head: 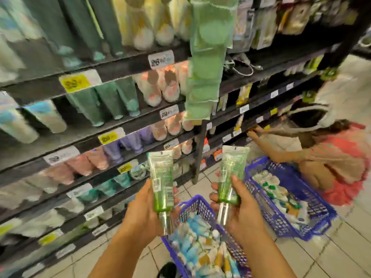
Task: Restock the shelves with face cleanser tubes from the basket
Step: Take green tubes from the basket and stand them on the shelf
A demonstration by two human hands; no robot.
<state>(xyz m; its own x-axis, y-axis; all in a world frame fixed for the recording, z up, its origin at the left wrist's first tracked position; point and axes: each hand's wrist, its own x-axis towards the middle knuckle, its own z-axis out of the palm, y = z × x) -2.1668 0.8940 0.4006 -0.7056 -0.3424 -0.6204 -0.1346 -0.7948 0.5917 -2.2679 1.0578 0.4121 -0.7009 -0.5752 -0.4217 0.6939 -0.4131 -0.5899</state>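
Observation:
My left hand [140, 209] grips a green face cleanser tube [162, 183] with a silver cap pointing down. A second green tube [230, 177] of the same kind is held cap down in my right hand [241, 207]. Both tubes stand upright, side by side, above a blue basket [192, 205] on the floor that holds several mixed tubes. The dark shelves [120, 127] to my left carry rows of green, pink, purple and white tubes with price tags on the edges.
Another blue basket [313, 227] with several items sits on the tiled floor to the right. A crouching person [331, 153] in pink reaches into a low shelf there. A green hanging strip of packs [206, 63] dangles in front of the shelf post.

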